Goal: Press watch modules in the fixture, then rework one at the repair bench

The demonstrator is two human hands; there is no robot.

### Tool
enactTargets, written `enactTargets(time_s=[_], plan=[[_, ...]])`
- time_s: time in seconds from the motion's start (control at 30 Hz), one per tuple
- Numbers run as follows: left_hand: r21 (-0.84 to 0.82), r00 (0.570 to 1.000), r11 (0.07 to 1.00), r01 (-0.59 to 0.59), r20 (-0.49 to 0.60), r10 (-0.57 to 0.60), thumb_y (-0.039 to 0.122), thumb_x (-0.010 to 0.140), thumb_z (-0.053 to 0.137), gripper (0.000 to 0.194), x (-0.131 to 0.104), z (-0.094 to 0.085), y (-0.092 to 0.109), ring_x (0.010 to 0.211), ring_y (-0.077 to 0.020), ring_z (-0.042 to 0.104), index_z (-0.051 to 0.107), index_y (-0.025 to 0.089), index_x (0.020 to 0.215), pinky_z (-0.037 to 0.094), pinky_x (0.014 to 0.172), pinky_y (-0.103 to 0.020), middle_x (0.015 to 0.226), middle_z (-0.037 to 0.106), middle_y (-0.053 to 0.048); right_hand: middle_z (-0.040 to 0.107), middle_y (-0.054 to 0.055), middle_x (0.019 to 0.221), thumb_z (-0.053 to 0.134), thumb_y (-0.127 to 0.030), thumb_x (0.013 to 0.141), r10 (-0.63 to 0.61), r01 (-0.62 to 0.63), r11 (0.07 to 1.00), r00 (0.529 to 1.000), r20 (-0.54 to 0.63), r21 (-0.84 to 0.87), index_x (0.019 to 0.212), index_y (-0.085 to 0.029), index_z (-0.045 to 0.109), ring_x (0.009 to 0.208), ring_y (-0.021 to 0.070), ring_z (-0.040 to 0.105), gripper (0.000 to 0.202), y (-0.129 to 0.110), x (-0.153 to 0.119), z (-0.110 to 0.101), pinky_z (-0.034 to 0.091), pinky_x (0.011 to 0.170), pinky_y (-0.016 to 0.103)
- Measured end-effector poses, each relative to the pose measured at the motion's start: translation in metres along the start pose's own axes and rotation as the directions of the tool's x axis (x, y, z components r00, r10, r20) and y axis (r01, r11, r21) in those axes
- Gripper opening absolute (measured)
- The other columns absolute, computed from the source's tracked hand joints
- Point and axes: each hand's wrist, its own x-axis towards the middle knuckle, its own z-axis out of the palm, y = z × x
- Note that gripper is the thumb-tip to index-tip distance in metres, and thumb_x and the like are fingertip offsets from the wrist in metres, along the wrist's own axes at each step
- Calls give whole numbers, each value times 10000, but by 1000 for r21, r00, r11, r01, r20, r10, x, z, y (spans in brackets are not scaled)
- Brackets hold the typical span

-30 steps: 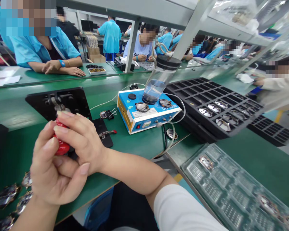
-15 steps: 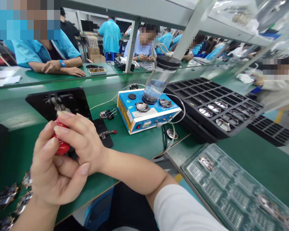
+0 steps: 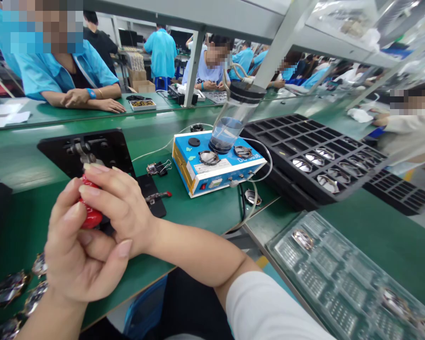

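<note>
Glossy red handle (image 3: 92, 218), 1 in number, partly hidden, below the metal clamp (image 3: 82, 150) on a tilted black plate (image 3: 111, 151).

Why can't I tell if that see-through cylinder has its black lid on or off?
On. The black lid sits across the top of the clear cylinder.

bright, even indoor light; pale glare on the green bench (image 3: 194, 212); right edge stretched, softly blurred.
</note>
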Motion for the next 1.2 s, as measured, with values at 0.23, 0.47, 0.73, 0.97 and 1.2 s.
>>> enactTargets(time_s=[0.23, 0.47, 0.73, 0.97, 1.2], plan=[[2, 1000, 1000, -21, 5, 21, 203, 681, 731, 1087, 1, 1, 1, 1660, -126, 327, 361, 307, 1698, 272, 1386, -247, 1759, 377, 133, 518, -22, 1680, 805, -790, 711, -4, 4, 1000, 999, 38, -4, 1373, -317, 660, 1530, 203, 529, 827, 0, -3, 3, 363, 1352, 328], [3, 1000, 1000, -29, 7, 29, 204, 696, 731, 1075, 1, 0, 0, 1656, -131, 337, 357, 296, 1700, 282, 1388, -259, 1760, 381, 117, 542, -2, 1646, 791, -830, 719, 18, -20, 1000, 990, 140, 9, 1411, -317, 624, 1559, 227, 494, 877, 0, -3, 1, 355, 1365, 374], [12, 1000, 1000, -24, 8, 24, 215, 709, 724, 1065, 1, 0, 0, 1662, -130, 322, 350, 297, 1702, 263, 1393, -256, 1762, 373, 130, 482, -33, 1704, 849, -792, 661, 9, -9, 1000, 1000, 4, 29, 1412, -318, 624, 1532, 221, 526, 916, -2, -5, 5, 377, 1355, 354], [4, 999, 1000, -31, 5, 31, 216, 696, 737, 1076, 0, 0, -2, 1659, -137, 332, 359, 295, 1700, 278, 1393, -260, 1762, 380, 114, 489, -29, 1702, 910, -736, 610, -16, 19, 999, 997, -81, 32, 1393, -289, 636, 1510, 198, 548, 942, -3, -3, 1, 387, 1348, 310], [4, 1000, 1000, -16, 7, 16, 209, 699, 727, 1074, 1, 0, 0, 1662, -132, 323, 353, 314, 1700, 268, 1393, -266, 1761, 375, 127, 477, -46, 1710, 914, -742, 591, -5, 9, 999, 997, -72, 54, 1394, -305, 629, 1511, 192, 548, 958, -3, -3, 1, 396, 1341, 312]])
